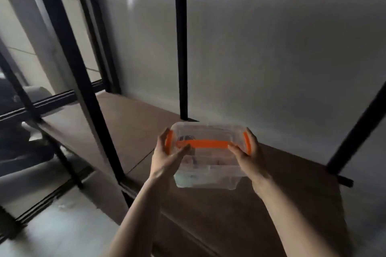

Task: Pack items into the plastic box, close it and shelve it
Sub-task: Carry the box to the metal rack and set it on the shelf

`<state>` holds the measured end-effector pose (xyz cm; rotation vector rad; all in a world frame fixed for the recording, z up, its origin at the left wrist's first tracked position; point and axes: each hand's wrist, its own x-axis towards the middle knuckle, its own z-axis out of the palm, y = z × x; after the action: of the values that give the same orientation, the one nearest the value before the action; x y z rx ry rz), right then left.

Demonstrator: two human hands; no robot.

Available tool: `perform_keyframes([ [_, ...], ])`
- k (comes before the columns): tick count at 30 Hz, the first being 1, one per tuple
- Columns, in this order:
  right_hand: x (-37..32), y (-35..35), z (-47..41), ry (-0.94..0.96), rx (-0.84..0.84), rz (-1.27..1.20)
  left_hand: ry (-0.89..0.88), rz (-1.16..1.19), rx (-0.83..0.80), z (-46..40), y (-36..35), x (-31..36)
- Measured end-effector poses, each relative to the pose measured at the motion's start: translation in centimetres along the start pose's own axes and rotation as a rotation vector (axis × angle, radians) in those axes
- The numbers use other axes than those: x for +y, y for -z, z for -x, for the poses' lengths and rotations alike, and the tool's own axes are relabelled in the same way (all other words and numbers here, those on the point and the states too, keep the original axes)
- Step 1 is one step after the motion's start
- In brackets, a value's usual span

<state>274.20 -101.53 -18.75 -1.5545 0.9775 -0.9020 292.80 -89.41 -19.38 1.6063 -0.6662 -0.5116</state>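
Note:
The clear plastic box [206, 175] has its lid on, with an orange carry handle across the top and orange clips at both ends. Blurred items show through its walls. My left hand [167, 157] grips its left end, thumb over the lid. On the other end my right hand [248, 157] holds it the same way. The box sits over the brown shelf board [133, 123] of a black metal rack; whether it rests on the board I cannot tell.
Black rack posts [181, 56] stand behind and to the left of the box, with another shelf overhead. A pale wall [271, 64] backs the rack. Grey floor [52, 225] and dark objects lie at the left.

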Motion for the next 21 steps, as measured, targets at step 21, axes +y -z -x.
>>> perform_keyframes([
  [21, 14.0, 13.6, 5.6, -0.435, 0.391, 0.293, 0.196, -0.144, -0.534, 2.2, -19.4, -11.1],
])
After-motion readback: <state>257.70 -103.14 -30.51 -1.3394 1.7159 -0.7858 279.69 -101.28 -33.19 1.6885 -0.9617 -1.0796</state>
